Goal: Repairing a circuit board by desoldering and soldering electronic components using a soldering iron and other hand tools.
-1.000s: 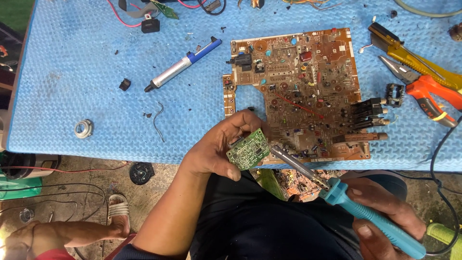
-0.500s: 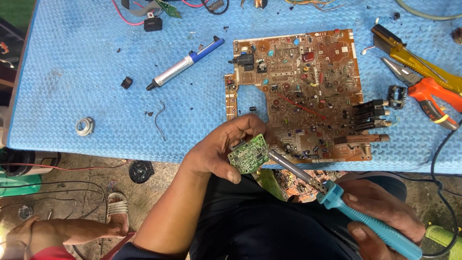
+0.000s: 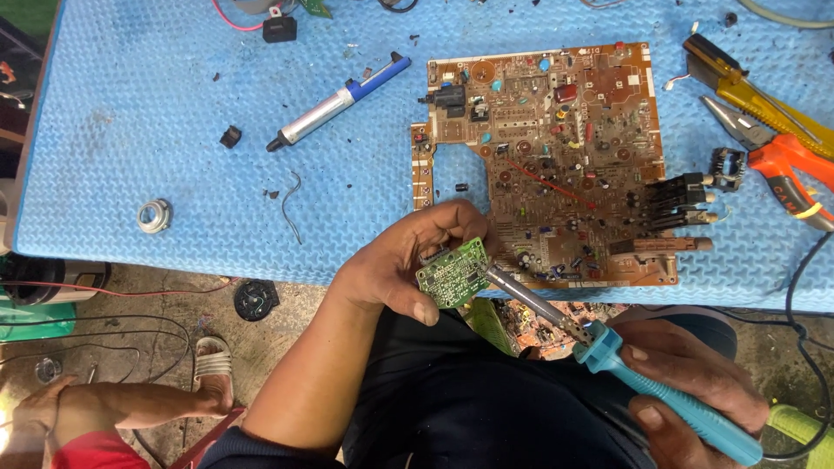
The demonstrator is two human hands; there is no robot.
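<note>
Both hands were occupied: my left hand (image 3: pixel 408 260) pinched the small green circuit board (image 3: pixel 452 274); my right hand (image 3: pixel 686 382) gripped the blue-handled soldering iron (image 3: pixel 608 347), its tip touching the board.

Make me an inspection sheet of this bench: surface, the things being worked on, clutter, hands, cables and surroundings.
Surface: blue textured mat, dotted with dark debris.
Job's things: small green circuit board; soldering iron, tip at that board's edge.
Clutter: large brown circuit board, desoldering pump, solder roll, yellow cutter, orange pliers, black heatsink.
Hands: left hand pinches the green board; right hand grips the iron's blue handle.
Cables: black cable off the right edge; red wire at the top.
Surroundings: concrete floor; another person's sandalled foot.
</note>
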